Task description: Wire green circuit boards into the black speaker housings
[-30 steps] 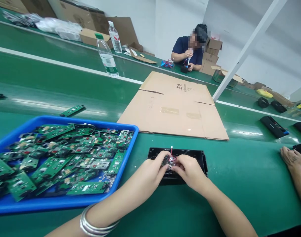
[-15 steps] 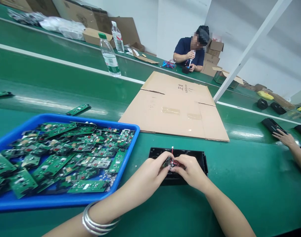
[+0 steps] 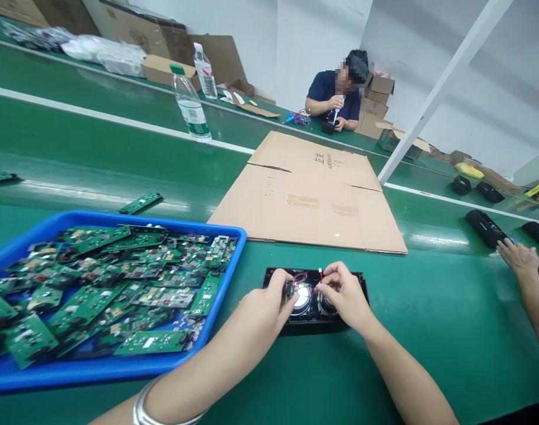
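In front of me a black speaker housing lies on the green bench, its inside facing up. Two round speaker drivers show in it, a bright silver-white one and a darker one partly covered by fingers. My left hand is closed over the housing's left part, pinching a small circuit board mostly hidden by the fingers. Above the right driver, my right hand pinches a thin red-and-black cable, whose white plug sticks up beyond the fingertips. A loop of red wire runs between both hands.
To the left stands a blue tray heaped with green circuit boards. Behind the housing lies a flattened cardboard sheet. Bottles stand farther back. A co-worker's hand is near black speakers at right; another person sits opposite.
My hands have moved apart; the right one now pinches the cable with its plug upright. The silver-white driver has come into view. The co-worker's hand at right has lifted from the speaker.
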Demonstrator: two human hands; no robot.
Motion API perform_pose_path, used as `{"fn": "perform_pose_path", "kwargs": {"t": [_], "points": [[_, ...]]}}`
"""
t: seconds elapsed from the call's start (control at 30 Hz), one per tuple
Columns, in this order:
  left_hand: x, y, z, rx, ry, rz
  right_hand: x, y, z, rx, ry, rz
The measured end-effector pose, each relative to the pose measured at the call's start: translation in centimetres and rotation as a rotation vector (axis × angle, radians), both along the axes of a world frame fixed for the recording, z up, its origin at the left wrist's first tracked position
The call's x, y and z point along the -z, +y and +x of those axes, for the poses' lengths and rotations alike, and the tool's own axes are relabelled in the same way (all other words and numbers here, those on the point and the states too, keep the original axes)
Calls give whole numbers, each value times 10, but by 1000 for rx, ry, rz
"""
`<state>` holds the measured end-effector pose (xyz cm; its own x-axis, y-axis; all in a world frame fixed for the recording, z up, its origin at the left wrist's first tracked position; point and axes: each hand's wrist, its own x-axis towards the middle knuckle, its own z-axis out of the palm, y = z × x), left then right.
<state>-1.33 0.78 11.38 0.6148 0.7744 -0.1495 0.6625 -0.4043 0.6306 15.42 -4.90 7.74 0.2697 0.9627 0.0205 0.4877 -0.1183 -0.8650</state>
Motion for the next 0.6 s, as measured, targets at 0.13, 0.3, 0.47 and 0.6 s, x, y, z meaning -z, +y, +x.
{"fn": "perform_pose_path", "kwargs": {"t": [0.13, 0.3, 0.47, 0.6], "points": [[9, -3, 3, 16, -48, 38, -5, -5, -5, -109, -241, 102], [11, -1, 4, 28, -36, 57, -7, -10, -13, -181, -575, 182], [7, 2, 4, -26, 5, 62, -12, -10, -13, -185, -505, 139], [6, 2, 4, -20, -17, 41, -10, -11, -18, -222, -528, 86]]}}
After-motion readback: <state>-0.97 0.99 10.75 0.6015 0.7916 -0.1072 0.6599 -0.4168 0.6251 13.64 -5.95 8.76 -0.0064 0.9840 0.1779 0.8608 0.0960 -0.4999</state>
